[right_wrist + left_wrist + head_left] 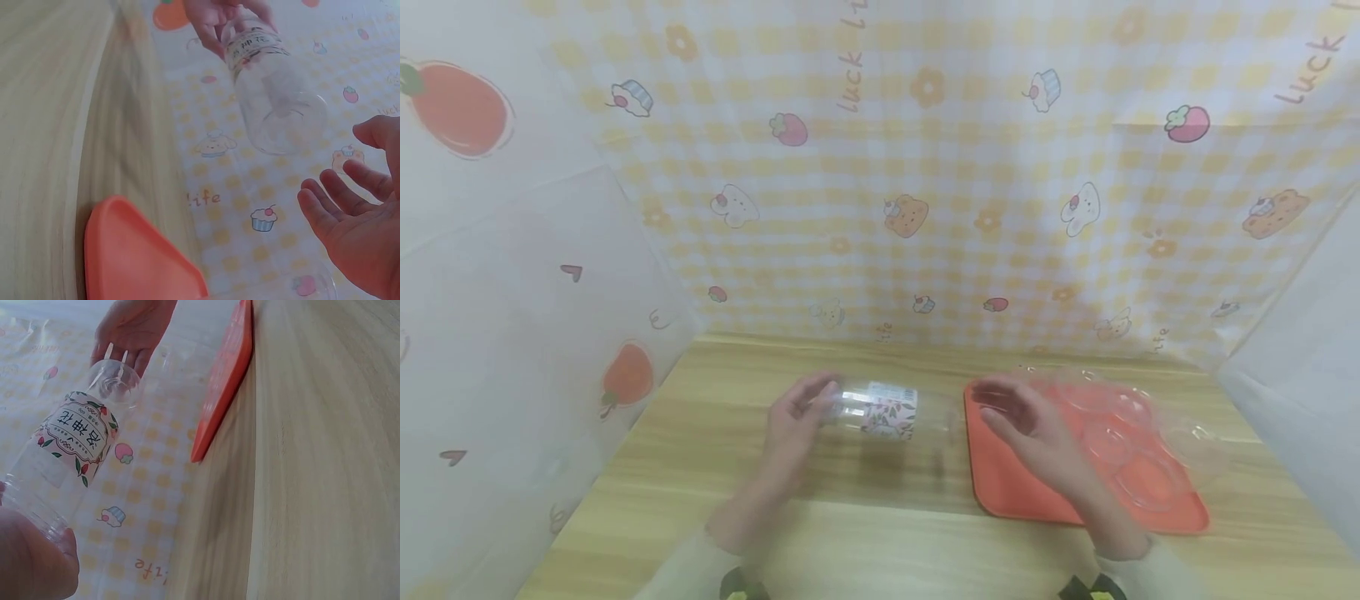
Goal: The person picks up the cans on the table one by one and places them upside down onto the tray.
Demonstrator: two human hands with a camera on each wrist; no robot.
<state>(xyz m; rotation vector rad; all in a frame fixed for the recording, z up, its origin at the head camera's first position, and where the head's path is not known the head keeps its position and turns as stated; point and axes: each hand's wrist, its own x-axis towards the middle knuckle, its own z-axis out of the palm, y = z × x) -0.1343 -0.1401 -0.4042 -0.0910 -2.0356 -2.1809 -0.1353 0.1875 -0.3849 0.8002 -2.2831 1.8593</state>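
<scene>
A clear jar [891,412] with a floral paper label lies sideways in the air above the table. My left hand [797,421] grips it by one end; the left wrist view shows the fingers and thumb [37,556] around that ridged end of the jar [78,434]. Nothing shows inside the clear walls. Off the jar's other end, my right hand [1026,425] hangs over the left part of an orange-red tray [1007,492]. In the right wrist view the right hand [359,219] has its fingers spread and relaxed, apart from the jar [281,103].
Several clear, round-edged plastic pieces [1108,442] lie on the tray, some reaching past its right and back edges. The wood-grain table [700,450] meets a patterned cloth wall [850,275] behind, and pale sheets [535,358] stand at both sides.
</scene>
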